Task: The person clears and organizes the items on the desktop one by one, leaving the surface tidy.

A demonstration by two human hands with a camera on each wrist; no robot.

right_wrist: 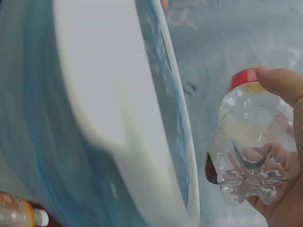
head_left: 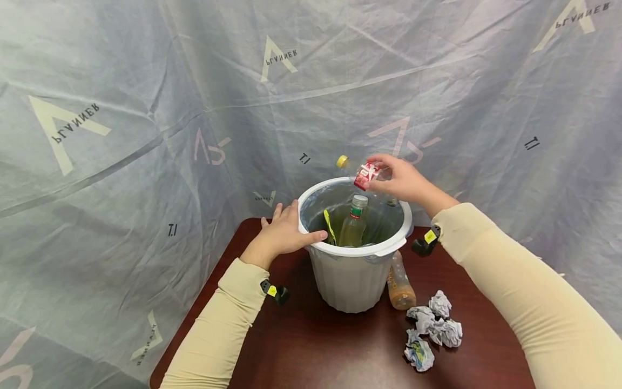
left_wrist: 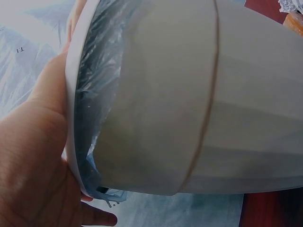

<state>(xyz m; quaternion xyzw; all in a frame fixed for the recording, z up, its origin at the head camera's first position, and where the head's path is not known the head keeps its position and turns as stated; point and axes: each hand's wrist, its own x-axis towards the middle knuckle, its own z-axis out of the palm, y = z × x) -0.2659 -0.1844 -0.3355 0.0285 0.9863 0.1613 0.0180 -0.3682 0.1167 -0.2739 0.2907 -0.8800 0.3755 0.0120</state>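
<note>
My right hand grips a clear plastic bottle with a red label and yellow cap. It holds the bottle tilted over the far right of a white bin. In the right wrist view, the bottle's ribbed base faces the camera, with my thumb at the red label. My left hand rests on the bin's left rim, fingers spread and thumb lying across the front edge. Inside the bin stand a bottle with a pale cap and a yellow-green item, its lower part hidden.
A bottle with some orange liquid lies on the dark red table, against the bin's right side. Several crumpled paper balls sit in front of it. A bluish liner lines the bin. Grey sheeting hangs behind the table.
</note>
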